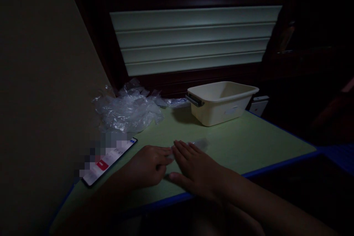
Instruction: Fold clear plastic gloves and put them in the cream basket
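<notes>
Both hands rest on a green table [249, 136] in dim light. My left hand [148, 166] is curled, its fingertips pinched on the near end of a small clear plastic item [197, 143]. My right hand [193, 167] lies flat with fingers stretched out, pressing on that same clear item, whose far end sticks out past the fingertips. What the item is cannot be made out in the dark.
A phone [109, 162] with a lit screen lies at the left of the table. A heap of crumpled clear plastic bags [127, 108] sits at the back left. A cream plastic tub [221, 101] stands at the back right. The table has a blue edge.
</notes>
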Demonstrator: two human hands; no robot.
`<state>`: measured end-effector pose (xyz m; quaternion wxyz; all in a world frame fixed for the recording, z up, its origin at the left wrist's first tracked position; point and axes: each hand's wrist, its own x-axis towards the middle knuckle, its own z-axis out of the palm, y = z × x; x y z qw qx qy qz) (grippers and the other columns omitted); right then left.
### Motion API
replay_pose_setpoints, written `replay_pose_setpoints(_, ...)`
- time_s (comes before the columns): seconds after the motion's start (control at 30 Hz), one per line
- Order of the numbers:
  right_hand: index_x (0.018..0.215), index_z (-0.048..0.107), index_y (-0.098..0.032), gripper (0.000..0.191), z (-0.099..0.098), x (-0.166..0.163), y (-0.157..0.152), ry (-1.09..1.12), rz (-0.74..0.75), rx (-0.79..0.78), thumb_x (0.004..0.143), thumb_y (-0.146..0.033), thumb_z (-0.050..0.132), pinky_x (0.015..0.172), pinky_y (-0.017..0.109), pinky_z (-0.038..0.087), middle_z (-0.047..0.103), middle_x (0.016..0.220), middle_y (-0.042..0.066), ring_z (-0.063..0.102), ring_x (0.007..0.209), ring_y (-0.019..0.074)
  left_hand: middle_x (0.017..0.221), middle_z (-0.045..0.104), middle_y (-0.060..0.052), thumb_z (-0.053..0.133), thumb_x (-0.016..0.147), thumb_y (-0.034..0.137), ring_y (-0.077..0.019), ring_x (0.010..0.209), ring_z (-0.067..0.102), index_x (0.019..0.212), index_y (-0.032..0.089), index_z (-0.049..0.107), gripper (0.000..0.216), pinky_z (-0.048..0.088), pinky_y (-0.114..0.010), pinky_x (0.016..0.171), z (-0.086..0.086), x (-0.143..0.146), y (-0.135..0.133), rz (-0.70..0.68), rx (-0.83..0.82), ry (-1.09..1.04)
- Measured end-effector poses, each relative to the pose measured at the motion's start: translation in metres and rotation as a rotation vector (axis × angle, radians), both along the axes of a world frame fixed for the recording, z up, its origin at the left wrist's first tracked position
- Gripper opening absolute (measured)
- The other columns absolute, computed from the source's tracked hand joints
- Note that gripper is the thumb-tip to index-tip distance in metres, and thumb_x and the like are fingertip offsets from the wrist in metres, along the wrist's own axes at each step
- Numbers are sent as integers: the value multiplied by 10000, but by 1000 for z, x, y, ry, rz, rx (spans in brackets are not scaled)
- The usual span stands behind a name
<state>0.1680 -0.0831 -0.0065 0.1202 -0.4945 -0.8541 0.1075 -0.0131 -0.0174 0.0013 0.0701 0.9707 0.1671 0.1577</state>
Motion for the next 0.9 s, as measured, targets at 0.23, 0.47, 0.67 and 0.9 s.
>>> replay_pose_setpoints(0.23,1365,292,3,729,-9,41,-9,-82,-79,66,891,-550,247,1064,478,205,218,1414,242,179,1324,299,1070,657,-72,435,690,66,-173,1023,603,905,184,703,363,471,-304,885,3,-4,1,56,-61,14)
replay_pose_setpoints(0.47,1373,292,-37,665,-20,82,-17,-122,-141,99,903,-508,277,1051,508,228,246,1419,202,214,1319,285,1022,677,-82,418,685,69,-176,992,620,842,167,717,351,485,-296,854,1,-5,3,31,-84,-45)
replay_pose_setpoints(0.67,1282,439,3,521,-2,55,-12,-135,-223,317,870,-316,422,997,472,339,424,1325,247,410,1215,324,1092,648,-83,442,698,75,-198,959,623,907,181,706,353,483,-325,840,0,-4,3,86,30,29)
replay_pose_setpoints(0.9,1102,595,-82,323,1,21,5,-13,-66,311,826,-125,432,847,401,449,629,1051,168,583,957,263,995,627,-98,445,636,59,-232,928,555,971,167,665,415,450,-381,827,3,4,-4,80,126,45)
